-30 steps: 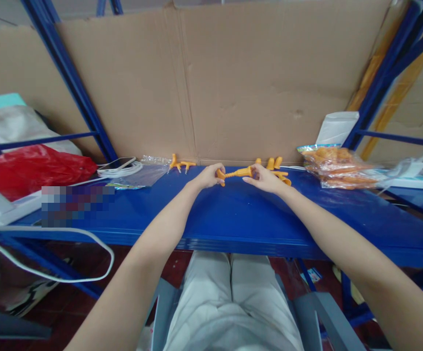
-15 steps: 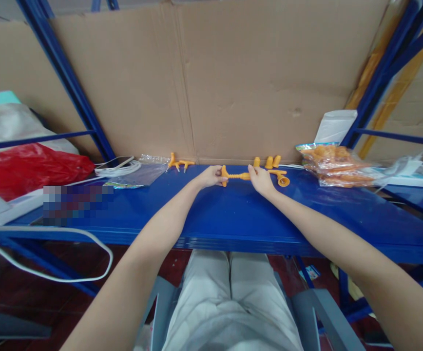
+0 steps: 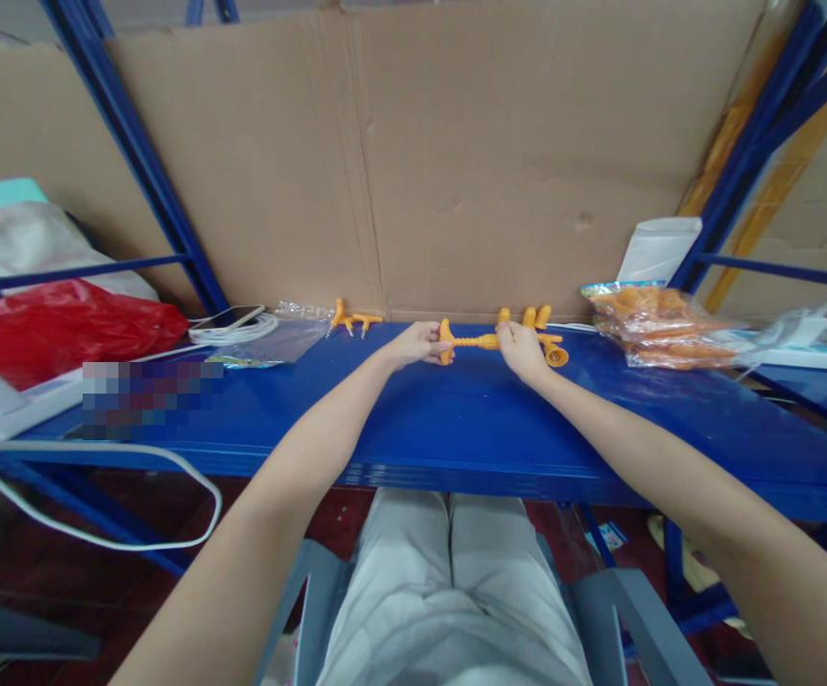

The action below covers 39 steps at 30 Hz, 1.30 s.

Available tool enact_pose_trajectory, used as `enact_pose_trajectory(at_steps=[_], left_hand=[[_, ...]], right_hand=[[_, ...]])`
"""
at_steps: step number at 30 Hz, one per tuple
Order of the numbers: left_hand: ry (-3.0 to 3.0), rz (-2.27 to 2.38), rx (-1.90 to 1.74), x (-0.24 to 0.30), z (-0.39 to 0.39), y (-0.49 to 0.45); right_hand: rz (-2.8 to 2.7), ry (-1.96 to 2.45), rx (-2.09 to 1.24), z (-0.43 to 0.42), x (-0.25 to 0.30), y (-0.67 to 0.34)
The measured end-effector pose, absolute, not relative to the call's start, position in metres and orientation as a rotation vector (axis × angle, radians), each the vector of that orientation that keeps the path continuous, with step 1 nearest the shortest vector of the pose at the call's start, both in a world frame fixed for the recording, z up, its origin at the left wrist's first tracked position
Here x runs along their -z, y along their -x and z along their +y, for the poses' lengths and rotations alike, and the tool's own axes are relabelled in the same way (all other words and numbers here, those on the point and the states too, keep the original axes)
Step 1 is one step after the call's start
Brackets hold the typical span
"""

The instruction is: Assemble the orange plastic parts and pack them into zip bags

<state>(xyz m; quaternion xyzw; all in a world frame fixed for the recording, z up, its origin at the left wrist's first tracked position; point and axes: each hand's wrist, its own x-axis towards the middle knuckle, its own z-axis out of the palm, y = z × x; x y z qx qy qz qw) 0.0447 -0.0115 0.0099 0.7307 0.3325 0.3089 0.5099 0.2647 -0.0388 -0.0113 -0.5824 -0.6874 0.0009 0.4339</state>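
Observation:
An orange plastic T-handled tool with a screw-like shaft (image 3: 467,341) is held level just above the blue table. My left hand (image 3: 414,344) closes round its crossbar end. On the thicker far end, my right hand (image 3: 522,349) has its fingers closed, hiding part of it. Just right of that hand lies an orange piece with a round cup-like end (image 3: 557,356). Several small orange caps (image 3: 529,317) stand behind it by the cardboard. Farther left, two orange T-shaped handles with metal spirals (image 3: 340,314) rest near the back edge.
Bagged orange parts (image 3: 660,329) are piled on the right side of the blue table (image 3: 456,419). A clear plastic bag (image 3: 299,333) and a coiled white cable (image 3: 242,326) lie left. A red bag (image 3: 74,329) sits far left. Cardboard (image 3: 456,171) walls the back.
Both hands have shifted slightly to the right together with the orange T-handled tool. My grip on both ends looks the same. The other parts stay where they were.

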Motion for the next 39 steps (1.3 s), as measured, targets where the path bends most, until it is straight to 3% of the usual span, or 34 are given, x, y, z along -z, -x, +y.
enact_pose_trajectory(at_steps=[14,22,32,39], left_hand=[[-1.604,0.701,-0.550,-0.005,-0.003,-0.039],[-1.700,0.698,-0.704,0.002,-0.009,-0.050],[-1.824,0.699,-0.903,0.004,-0.007,-0.061],[-1.960,0.709,-1.024,0.005,-0.001,-0.065]], right_hand=[[-1.873,1.334,0.170,-0.055,0.003,-0.266],[-1.794,1.382,0.164,-0.050,0.003,-0.273],[-1.670,1.422,-0.075,-0.033,0.005,-0.282],[-1.487,1.463,-0.530,-0.027,0.016,-0.279]])
